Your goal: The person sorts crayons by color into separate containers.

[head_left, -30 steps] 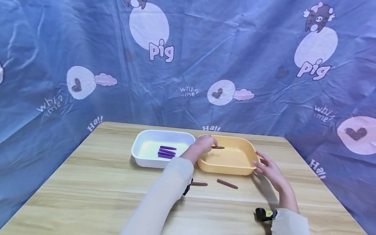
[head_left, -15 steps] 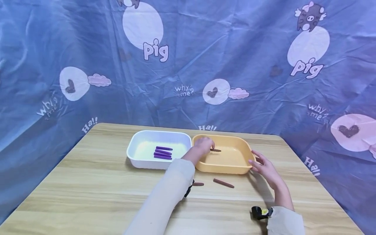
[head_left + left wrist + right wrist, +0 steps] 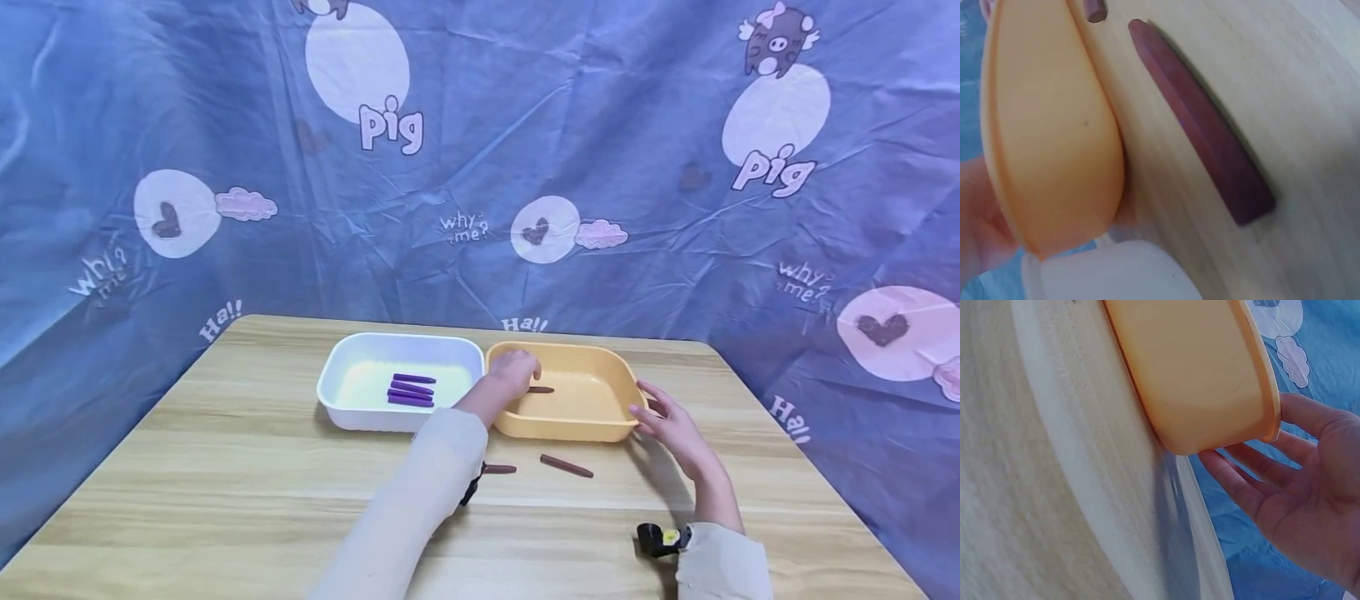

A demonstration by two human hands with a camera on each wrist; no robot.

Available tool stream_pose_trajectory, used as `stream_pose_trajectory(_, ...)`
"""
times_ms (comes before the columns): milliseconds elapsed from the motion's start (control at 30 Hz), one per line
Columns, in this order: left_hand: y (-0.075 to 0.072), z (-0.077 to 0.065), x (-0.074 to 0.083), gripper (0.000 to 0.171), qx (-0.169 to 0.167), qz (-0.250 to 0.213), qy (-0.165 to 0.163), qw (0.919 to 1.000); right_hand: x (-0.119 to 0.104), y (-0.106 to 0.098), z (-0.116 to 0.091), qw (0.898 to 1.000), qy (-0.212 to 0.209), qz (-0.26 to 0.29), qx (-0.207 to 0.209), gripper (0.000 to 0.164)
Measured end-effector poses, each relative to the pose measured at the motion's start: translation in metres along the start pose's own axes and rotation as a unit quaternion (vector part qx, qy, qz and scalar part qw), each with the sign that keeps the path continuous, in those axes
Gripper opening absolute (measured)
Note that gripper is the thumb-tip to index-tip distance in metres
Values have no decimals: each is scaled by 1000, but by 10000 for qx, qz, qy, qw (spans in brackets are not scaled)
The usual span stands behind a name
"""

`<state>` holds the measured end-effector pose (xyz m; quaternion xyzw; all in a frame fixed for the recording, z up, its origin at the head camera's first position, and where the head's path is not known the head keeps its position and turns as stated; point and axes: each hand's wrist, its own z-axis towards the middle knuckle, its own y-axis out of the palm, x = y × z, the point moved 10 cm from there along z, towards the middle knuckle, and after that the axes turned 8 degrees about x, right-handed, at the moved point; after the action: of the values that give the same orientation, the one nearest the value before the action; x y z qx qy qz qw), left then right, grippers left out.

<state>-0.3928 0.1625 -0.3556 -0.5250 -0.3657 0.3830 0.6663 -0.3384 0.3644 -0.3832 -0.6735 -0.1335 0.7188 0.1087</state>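
Observation:
My left hand (image 3: 513, 372) reaches into the left part of the yellow tray (image 3: 570, 431), fingers bent downward. Just beyond its fingertips shows a brown crayon (image 3: 542, 389), low in the tray, its left end hidden by the hand; I cannot tell whether the fingers still grip it. In the left wrist view the hand (image 3: 982, 215) is mostly behind the tray wall. My right hand (image 3: 1310, 487) holds the tray's right end, thumb on the rim and fingers against the outside. On the table in front lie two more brown crayons, one (image 3: 567, 466) fully visible, another (image 3: 501, 469) partly behind the left sleeve.
A white tray (image 3: 367, 419) stands against the yellow tray's left side, with several purple crayons (image 3: 411, 389) in it. The wooden table (image 3: 225, 483) ends at a blue printed cloth (image 3: 420, 275) behind and at both sides.
The brown crayon at the left hand has come lower in the yellow tray and now sits below the fingertips. The right hand stays on the tray's end. The head view has shifted slightly.

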Motion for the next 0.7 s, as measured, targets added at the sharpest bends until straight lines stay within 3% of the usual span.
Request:
stream_pose_trajectory(200, -26, -19, 0, 27, 303, -378, 214, 9986, -1, 0, 1, 10000, -4, 15, -25, 65)
stream_pose_trajectory(400, -56, -53, -1, 21, 861, -952, 612, 9898, -3, 2, 4, 10000, 1, -13, -50, 65)
stream_pose_trajectory(533, -59, -79, -8, 19, 706, -1381, 599, 9861, -5, 4, 5, 10000, 61, -38, -34, 67)
stream_pose_trajectory(700, -47, -106, -18, 23, 195, -1633, 654, 9842, -6, 8, 6, 9999, 140, -42, -29, 68)
